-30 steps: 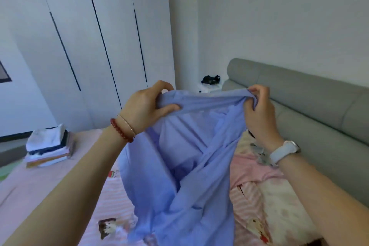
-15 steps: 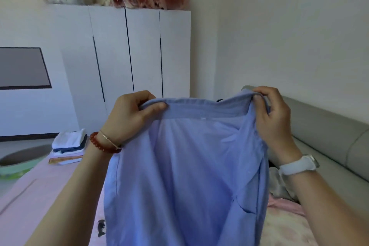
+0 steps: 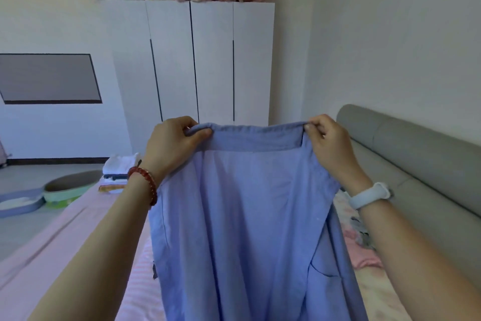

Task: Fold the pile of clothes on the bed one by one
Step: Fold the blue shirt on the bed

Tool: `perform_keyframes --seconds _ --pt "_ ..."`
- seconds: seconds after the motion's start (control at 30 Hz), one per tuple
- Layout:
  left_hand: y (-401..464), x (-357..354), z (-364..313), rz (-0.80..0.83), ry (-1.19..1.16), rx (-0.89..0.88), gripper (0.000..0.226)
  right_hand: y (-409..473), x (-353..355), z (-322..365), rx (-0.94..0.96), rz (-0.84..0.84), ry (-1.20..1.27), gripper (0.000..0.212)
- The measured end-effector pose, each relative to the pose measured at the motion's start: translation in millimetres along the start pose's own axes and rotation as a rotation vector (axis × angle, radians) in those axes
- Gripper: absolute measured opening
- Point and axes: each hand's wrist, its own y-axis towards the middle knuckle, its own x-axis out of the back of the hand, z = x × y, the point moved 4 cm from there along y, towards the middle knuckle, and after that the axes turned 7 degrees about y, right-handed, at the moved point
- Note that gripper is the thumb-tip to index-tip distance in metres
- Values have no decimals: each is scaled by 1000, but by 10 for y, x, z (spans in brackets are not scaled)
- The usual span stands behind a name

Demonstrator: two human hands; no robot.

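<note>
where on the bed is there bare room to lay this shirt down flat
Left side: the bare pink sheet between the left forearm and the folded stack is open. Right side, by the grey headboard, is crowded with loose clothes. The shirt hides the middle.

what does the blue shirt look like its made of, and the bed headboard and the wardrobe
Blue shirt: thin woven cloth, probably cotton or a blend; matte, hangs in soft creases.
Headboard: padded grey upholstery, smooth with a slight sheen, perhaps faux leather; rounded cushioned rolls.
Wardrobe: flat white panels, likely painted or laminated board; even matte surface, no grain.
</note>
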Motion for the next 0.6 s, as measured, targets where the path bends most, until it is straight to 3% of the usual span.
perform_keyframes --seconds 0.17,0.27,0.43,0.53,0.6 --pt "238 -449 629 236 378 38 42 51 -573 -590 -134 152 -358 15" --pt "369 -783 1112 337 513 -30 28 72 -958 -1010 -192 252 -490 18" --pt "440 -1504 2062 528 530 -10 24 -18 -1708 -1851 -402 463 -602 23" --pt "427 -2063 2661 703 344 137 34 -134 -2167 -2360 -572 516 -457 22" --pt "383 -2443 3024 762 235 276 34 -236 -2445 -2678 -671 503 -364 36"
